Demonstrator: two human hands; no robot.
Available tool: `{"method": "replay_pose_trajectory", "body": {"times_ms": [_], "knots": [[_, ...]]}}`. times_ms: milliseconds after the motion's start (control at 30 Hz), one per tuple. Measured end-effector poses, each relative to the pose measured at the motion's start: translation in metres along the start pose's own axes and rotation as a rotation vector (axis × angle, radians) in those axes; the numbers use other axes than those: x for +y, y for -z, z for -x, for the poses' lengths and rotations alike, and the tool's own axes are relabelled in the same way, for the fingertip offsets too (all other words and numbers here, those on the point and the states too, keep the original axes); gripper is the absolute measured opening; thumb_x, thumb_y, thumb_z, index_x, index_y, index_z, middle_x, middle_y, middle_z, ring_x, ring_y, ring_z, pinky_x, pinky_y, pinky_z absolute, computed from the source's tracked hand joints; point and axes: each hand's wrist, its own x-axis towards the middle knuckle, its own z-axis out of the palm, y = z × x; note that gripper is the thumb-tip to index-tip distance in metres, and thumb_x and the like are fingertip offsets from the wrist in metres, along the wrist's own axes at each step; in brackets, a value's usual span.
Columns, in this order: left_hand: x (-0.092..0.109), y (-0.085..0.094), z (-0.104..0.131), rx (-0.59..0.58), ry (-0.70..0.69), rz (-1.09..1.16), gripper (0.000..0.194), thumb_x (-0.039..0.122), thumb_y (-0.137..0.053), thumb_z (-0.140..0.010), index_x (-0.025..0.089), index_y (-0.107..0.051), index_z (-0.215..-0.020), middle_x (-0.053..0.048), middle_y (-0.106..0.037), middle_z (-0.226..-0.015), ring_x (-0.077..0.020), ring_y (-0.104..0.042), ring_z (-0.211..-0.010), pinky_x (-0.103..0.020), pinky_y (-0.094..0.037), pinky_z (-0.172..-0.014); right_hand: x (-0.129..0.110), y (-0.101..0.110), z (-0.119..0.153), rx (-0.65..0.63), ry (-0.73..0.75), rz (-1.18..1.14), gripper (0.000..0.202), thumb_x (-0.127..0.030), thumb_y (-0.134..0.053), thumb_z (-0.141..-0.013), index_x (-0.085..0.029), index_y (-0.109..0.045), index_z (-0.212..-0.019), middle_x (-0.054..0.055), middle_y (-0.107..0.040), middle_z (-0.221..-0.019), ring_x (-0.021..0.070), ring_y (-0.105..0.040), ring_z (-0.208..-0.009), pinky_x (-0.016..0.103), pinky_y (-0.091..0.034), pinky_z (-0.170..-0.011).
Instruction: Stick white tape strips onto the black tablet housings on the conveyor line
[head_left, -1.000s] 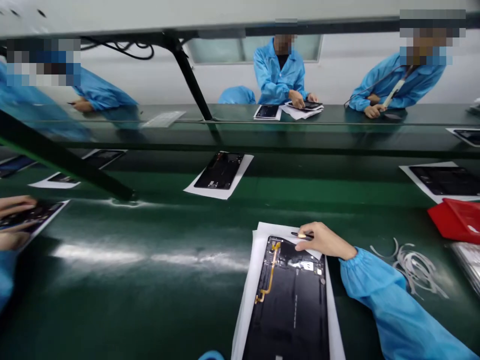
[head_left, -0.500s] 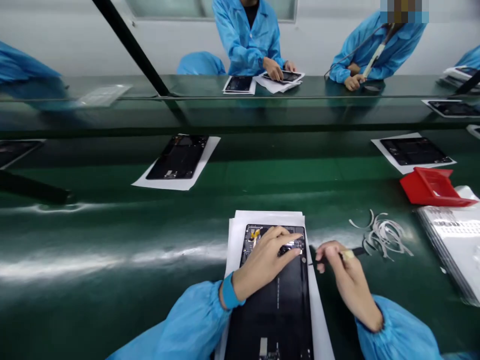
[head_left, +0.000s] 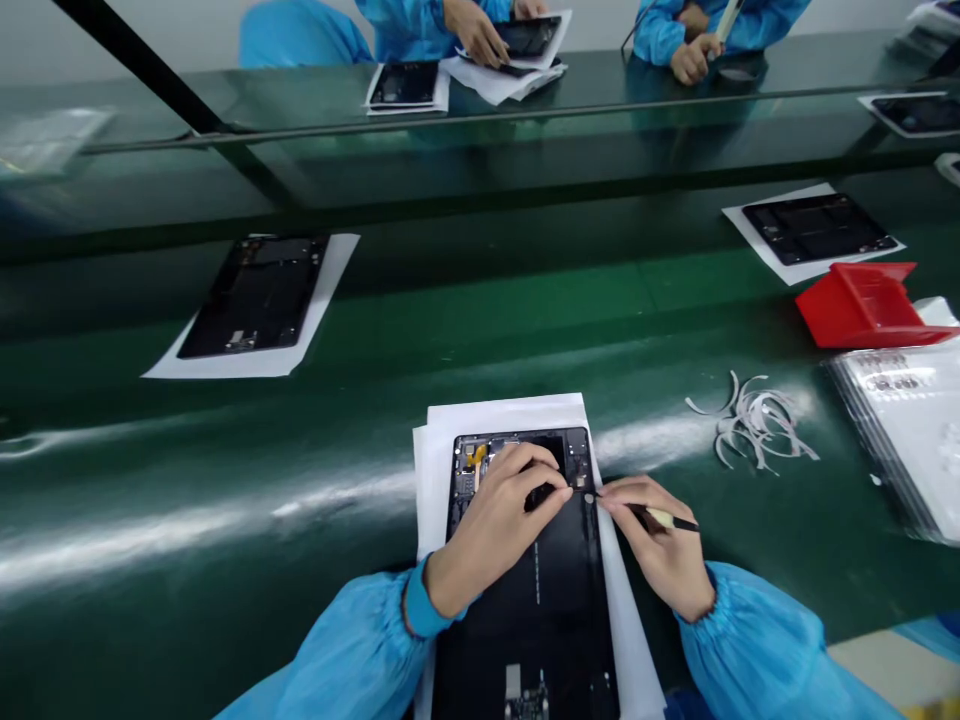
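Note:
A black tablet housing (head_left: 525, 580) with exposed circuit parts lies on white paper sheets (head_left: 630, 640) in front of me. My left hand (head_left: 502, 510) rests over its upper part, thumb and index finger pinched together near the upper right; what lies between the fingertips is too small to make out. My right hand (head_left: 656, 535) is at the housing's right edge, its fingers closed around a thin tool (head_left: 664, 518) with a pale band and a dark end. The fingertips of both hands are close together.
Curled white strips (head_left: 761, 420) lie to the right, beside clear plastic trays (head_left: 911, 420) and a red bin (head_left: 866, 305). Further housings on paper sit at the back left (head_left: 259, 295) and back right (head_left: 817, 228). Across a rail, a person's hands (head_left: 476, 32) handle another unit.
My right hand has moved left to the housing's edge with the tool. My left thumb and index finger have closed together. The view has tilted down, and the person opposite has lifted a panel.

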Motion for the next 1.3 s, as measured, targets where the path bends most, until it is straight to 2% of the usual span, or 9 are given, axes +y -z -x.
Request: {"method": "replay_pose_trajectory", "body": {"times_ms": [300,467,667,900,1300], "knots": [[0.002,-0.003,0.000,0.014,0.022,-0.005,0.010,0.018,-0.061,-0.088,0.022,-0.066,-0.080,-0.003,-0.061,-0.099,-0.0205,-0.055,-0.096,-0.036,-0.042,-0.087,0.006,0.000,0.003,0.028,-0.019,-0.011,0.012,-0.014,-0.065,-0.087,-0.025,-0.073,-0.086,0.003,-0.074,-0.088,0.0195,-0.070,-0.083,0.033,-0.056,-0.076],[0.002,-0.004,-0.001,0.026,0.022,0.004,0.009,0.016,-0.063,-0.084,0.022,-0.066,-0.079,-0.003,-0.060,-0.099,-0.0212,-0.056,-0.096,-0.037,-0.044,-0.086,0.001,-0.001,0.000,0.098,-0.080,-0.040,0.008,-0.017,-0.072,-0.082,-0.025,-0.073,-0.083,0.002,-0.076,-0.084,0.0197,-0.072,-0.078,0.031,-0.059,-0.073],[0.002,-0.004,-0.001,0.037,0.049,0.023,0.009,0.013,-0.066,-0.082,0.020,-0.064,-0.075,-0.004,-0.059,-0.103,-0.0216,-0.055,-0.099,-0.037,-0.044,-0.087,-0.002,-0.008,-0.008,0.050,-0.078,-0.074,0.006,-0.017,-0.072,-0.082,-0.023,-0.073,-0.079,0.002,-0.077,-0.084,0.0201,-0.074,-0.079,0.031,-0.060,-0.075],[0.004,-0.002,-0.001,0.034,0.048,0.013,0.011,0.010,-0.065,-0.081,0.019,-0.064,-0.076,-0.004,-0.058,-0.103,-0.0207,-0.055,-0.098,-0.036,-0.042,-0.088,-0.002,-0.005,-0.005,-0.006,0.057,-0.020,0.018,-0.006,-0.065,-0.085,-0.023,-0.072,-0.086,0.001,-0.076,-0.088,0.0168,-0.072,-0.084,0.028,-0.058,-0.077],[0.007,-0.004,-0.003,0.056,0.027,-0.021,0.011,0.009,-0.063,-0.081,0.019,-0.061,-0.078,-0.004,-0.058,-0.101,-0.0202,-0.055,-0.096,-0.036,-0.042,-0.087,0.004,0.001,0.005,0.076,0.139,0.007,0.027,0.003,-0.066,-0.081,-0.023,-0.070,-0.088,0.001,-0.075,-0.089,0.0169,-0.072,-0.082,0.029,-0.058,-0.074]]}}
